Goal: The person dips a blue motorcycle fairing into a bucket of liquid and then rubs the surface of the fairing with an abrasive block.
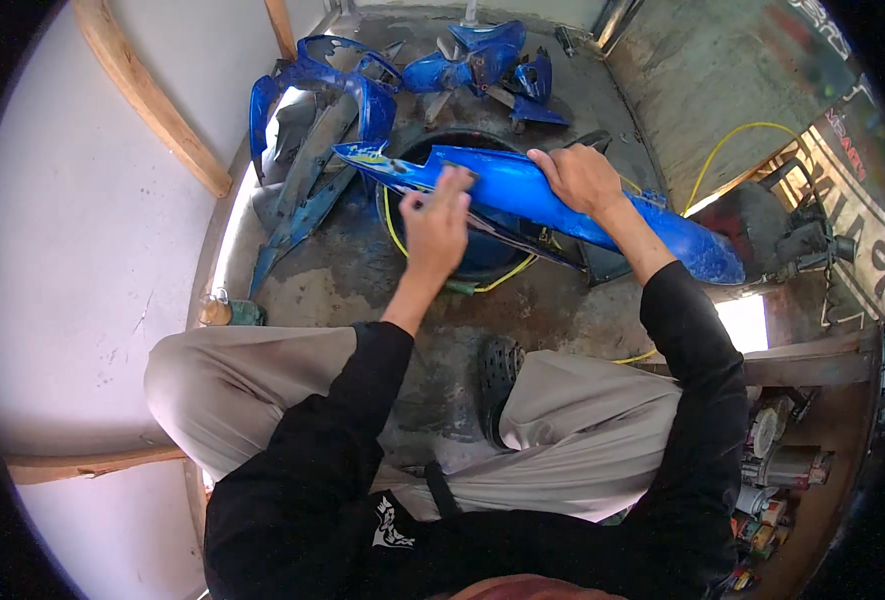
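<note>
A long blue plastic motorcycle body panel (503,182) lies slantwise before me, over a round dark tub (483,262). Its narrow left end has yellow and white markings and worn paint. My right hand (581,180) grips the panel's upper edge, thumb on the near face and fingers over the far side. Against the panel's left part, my left hand (437,225) presses its fingertips on a small dark piece (463,174), which looks like sandpaper. That hand is smeared by motion. Part of the tub is hidden under the panel.
More blue body panels (468,70) lie on the floor at the back, with another blue fairing (328,75) to their left. Grey-blue strips lean at left. A yellow hose (713,165) curves at right. Cans (793,466) stand on a shelf at lower right; a small jar (225,308) sits left.
</note>
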Motion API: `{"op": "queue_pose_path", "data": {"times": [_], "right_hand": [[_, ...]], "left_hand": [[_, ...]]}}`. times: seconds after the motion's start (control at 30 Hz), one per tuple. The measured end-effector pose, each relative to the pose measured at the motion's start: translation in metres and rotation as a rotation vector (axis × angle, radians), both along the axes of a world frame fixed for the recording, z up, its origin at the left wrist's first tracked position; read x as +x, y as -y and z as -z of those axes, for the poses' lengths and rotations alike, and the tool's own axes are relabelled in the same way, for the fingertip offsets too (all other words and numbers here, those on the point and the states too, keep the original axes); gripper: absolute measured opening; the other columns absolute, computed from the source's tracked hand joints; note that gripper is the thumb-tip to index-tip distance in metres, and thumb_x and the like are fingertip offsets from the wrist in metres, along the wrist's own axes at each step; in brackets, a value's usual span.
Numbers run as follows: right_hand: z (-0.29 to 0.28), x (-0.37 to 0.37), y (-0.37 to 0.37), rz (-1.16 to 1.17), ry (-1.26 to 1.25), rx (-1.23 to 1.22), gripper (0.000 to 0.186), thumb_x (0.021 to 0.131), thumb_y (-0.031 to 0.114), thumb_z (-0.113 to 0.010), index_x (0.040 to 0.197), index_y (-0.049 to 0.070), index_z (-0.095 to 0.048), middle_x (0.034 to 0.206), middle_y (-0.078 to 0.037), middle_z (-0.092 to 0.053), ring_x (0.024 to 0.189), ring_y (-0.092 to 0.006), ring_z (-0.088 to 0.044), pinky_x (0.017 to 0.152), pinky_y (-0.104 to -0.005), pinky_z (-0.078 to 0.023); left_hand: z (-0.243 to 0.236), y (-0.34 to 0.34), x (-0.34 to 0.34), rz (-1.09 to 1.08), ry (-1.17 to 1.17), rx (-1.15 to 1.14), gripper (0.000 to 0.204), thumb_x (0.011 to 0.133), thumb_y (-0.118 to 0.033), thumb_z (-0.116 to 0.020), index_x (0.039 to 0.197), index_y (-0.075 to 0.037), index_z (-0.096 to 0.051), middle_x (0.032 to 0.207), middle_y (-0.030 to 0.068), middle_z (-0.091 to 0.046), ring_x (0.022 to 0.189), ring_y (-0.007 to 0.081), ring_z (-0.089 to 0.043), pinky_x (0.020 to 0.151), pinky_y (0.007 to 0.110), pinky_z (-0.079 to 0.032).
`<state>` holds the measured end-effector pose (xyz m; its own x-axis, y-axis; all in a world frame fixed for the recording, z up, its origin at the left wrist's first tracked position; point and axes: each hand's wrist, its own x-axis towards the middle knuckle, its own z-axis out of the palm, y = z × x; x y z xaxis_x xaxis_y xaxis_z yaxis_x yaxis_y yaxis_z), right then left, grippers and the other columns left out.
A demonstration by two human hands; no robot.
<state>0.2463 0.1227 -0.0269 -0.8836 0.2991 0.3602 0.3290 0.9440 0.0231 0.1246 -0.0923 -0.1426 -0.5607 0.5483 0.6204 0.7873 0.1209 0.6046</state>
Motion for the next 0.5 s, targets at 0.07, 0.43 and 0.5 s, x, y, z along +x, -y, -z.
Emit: {"op": "queue_pose_path", "data": {"times": [0.07, 0.43, 0.5], "right_hand": [[-0.003, -0.003, 0.002, -0.019, 0.040, -0.010, 0.069, 0.108, 0.053, -0.049, 0.071, 0.001, -0.074, 0.077, -0.028, -0.070, 0.077, -0.0480, -0.070, 0.075, -0.0569, -0.057], [0.003, -0.004, -0.002, -0.019, 0.016, 0.011, 0.067, 0.108, 0.052, -0.052, 0.071, 0.001, -0.074, 0.076, -0.027, -0.071, 0.076, -0.0460, -0.071, 0.072, -0.0560, -0.057], [0.003, -0.002, -0.004, -0.025, -0.006, 0.022, 0.067, 0.108, 0.052, -0.052, 0.071, 0.001, -0.074, 0.076, -0.026, -0.071, 0.076, -0.0459, -0.071, 0.071, -0.0559, -0.057]], "left_hand": [[0.012, 0.013, -0.035, -0.177, 0.115, 0.005, 0.038, 0.111, -0.024, -0.050, 0.141, -0.009, -0.066, 0.147, 0.0124, -0.065, 0.139, 0.0261, -0.057, 0.110, 0.050, -0.033], [-0.005, -0.009, 0.050, 0.142, -0.161, 0.004, 0.037, 0.108, -0.018, -0.056, 0.142, -0.007, -0.064, 0.147, 0.0072, -0.067, 0.141, 0.0211, -0.056, 0.113, 0.045, -0.032], [0.002, -0.008, 0.033, 0.096, -0.144, 0.017, 0.035, 0.108, -0.019, -0.057, 0.140, -0.008, -0.066, 0.146, 0.0066, -0.067, 0.140, 0.0216, -0.057, 0.111, 0.048, -0.032]]}}
